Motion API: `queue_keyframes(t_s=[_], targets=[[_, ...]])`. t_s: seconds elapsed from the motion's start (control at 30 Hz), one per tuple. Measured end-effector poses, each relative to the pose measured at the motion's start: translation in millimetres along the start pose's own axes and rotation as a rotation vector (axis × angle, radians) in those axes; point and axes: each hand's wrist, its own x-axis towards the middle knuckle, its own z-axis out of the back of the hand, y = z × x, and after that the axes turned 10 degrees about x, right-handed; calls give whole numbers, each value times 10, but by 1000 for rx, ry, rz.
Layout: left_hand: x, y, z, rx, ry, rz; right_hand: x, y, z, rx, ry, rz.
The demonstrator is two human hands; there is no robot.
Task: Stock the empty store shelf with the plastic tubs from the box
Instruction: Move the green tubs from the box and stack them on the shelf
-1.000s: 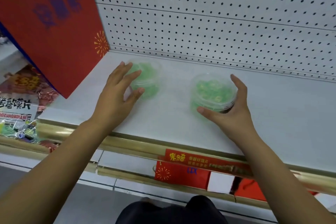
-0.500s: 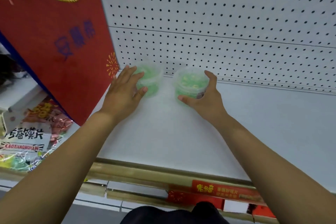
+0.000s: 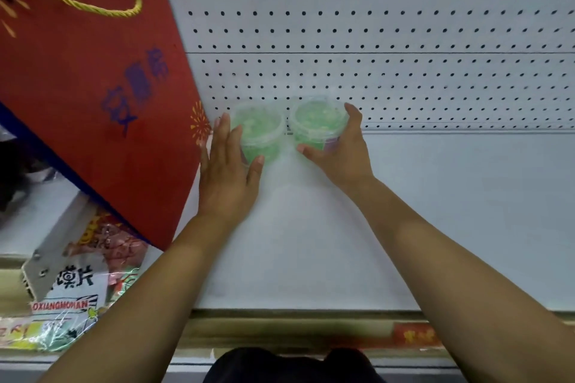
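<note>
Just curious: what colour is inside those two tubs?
Green in the left tub and right tub; head view.

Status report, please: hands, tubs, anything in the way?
Left hand grips left tub, right hand grips right tub. Both tubs side by side at shelf back, by pegboard. Red bag close beside left hand.
</note>
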Motion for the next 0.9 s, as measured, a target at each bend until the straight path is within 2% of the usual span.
queue_keyframes(t_s=[0.13,0.27,0.5,0.67,0.9], targets=[[30,1,-67,106,37,11,-75,30,-6,-20,-51,2],[20,-6,-90,73,63,22,-255,111,124,-92,-73,-8],[-156,-185,171,20,-3,-163,-787,140,568,-378,10,15],[-488,-741,496,-117,107,-269,-1302,108,1233,-523,-20,50],[-1274,-1940,677,-369,248,-351,-2325,2,2385,-579,-121,-82]])
